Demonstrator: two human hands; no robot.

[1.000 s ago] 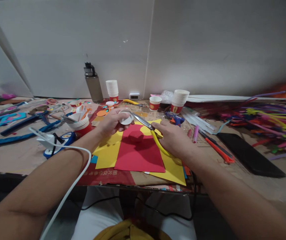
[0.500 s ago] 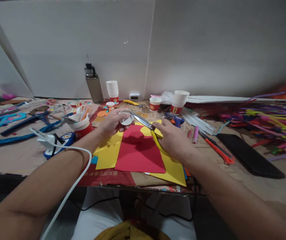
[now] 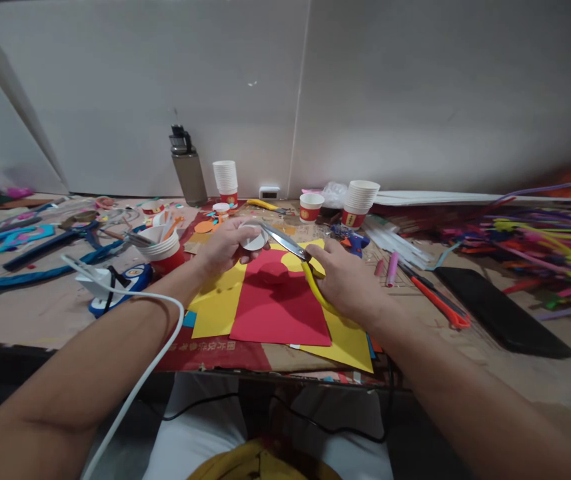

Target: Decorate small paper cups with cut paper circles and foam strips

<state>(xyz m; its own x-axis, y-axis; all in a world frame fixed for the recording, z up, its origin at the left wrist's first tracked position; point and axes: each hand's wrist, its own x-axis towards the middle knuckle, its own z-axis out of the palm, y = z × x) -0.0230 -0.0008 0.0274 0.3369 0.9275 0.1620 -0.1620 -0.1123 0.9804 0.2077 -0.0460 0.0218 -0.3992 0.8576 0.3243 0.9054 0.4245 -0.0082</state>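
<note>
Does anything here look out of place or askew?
The white cable crosses the left forearm, where it might snag. Yellow paper sticks out unevenly beneath the red sheet. The bottle appears to lean, possibly from lens distortion. No spill shows.

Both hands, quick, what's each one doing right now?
Left hand: closed, pinching a small round white piece.
Right hand: closed around yellow-handled metal scissors.
</note>
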